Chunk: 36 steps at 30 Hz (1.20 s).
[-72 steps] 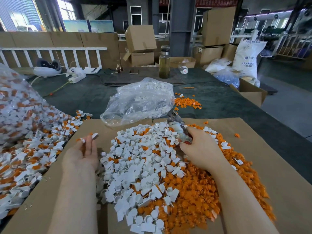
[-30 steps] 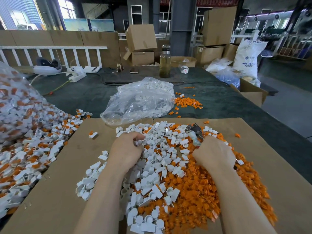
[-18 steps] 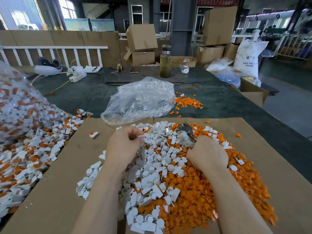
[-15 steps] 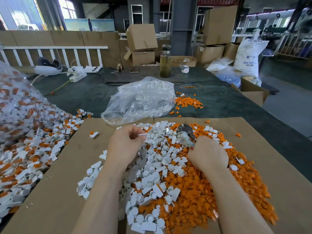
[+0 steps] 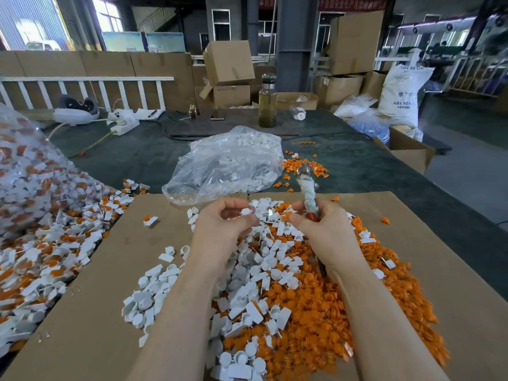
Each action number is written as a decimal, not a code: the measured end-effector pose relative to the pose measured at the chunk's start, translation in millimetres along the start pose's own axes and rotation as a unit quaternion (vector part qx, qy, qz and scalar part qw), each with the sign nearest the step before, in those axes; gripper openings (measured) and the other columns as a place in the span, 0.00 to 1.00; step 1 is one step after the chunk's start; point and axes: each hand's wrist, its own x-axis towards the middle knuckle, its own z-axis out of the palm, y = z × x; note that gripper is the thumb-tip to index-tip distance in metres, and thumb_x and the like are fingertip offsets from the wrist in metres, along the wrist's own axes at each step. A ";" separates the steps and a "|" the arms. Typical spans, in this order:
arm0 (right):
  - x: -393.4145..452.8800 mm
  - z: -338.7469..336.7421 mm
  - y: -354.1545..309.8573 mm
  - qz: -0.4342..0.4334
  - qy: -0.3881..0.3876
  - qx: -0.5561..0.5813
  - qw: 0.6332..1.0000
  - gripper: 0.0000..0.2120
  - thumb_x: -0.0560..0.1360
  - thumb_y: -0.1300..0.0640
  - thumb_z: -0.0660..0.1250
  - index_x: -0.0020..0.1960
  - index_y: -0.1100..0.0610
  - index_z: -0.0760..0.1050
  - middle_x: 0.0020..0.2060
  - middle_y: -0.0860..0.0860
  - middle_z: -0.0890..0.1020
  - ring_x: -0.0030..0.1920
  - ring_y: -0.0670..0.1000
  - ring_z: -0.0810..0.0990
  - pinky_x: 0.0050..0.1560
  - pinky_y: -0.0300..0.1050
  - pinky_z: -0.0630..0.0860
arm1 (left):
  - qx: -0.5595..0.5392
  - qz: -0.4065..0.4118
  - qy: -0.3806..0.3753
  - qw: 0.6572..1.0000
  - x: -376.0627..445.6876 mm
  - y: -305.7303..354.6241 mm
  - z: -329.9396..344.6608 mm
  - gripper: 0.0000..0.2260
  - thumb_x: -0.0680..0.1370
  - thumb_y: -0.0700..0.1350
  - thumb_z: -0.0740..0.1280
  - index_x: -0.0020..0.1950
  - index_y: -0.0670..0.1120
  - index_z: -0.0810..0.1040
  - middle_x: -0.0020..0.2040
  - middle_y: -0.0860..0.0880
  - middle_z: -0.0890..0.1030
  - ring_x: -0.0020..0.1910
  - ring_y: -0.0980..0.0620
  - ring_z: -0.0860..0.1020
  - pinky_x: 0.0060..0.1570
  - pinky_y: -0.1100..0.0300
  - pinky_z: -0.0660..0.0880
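Plastic bag (image 5: pixel 24 174), clear, at the far left edge, packed with white and orange pieces. Loose mixed pieces (image 5: pixel 55 243) spill beside it onto the table and the edge of the cardboard sheet (image 5: pixel 96 312).

Left hand (image 5: pixel 224 224) is raised just over the middle heap. Its fingers are curled in, and the thumb and fingertips pinch one small white piece (image 5: pixel 247 211). White heap (image 5: pixel 247 284) lies under and around both forearms.

Behind the hands a crumpled clear bag (image 5: pixel 228 166) with white pieces inside lies on the green table cover (image 5: pixel 123 160).

Right hand (image 5: pixel 321 229) is close beside the left, not touching it. Its fingers are wrapped tight round the handle of the pliers (image 5: pixel 308 188), whose metal head points up and away, apart from the white piece.

Orange heap (image 5: pixel 343 312) lies under and right of the right forearm, on the cardboard. Further back are a small orange scatter (image 5: pixel 305 167) and a glass bottle (image 5: pixel 267 101). White sack (image 5: pixel 401 94) stands at the far right.
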 end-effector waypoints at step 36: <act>-7.0 11.3 -6.3 -0.101 -0.003 0.080 0.992 0.07 0.77 0.60 0.69 0.44 0.48 0.78 0.29 0.43 0.76 0.30 0.40 0.71 0.32 0.32 0.70 | 0.036 0.042 0.038 0.998 -5.7 -0.5 18.7 0.13 0.76 0.56 0.71 0.40 0.48 0.86 0.32 0.48 0.84 0.30 0.55 0.79 0.34 0.58 0.79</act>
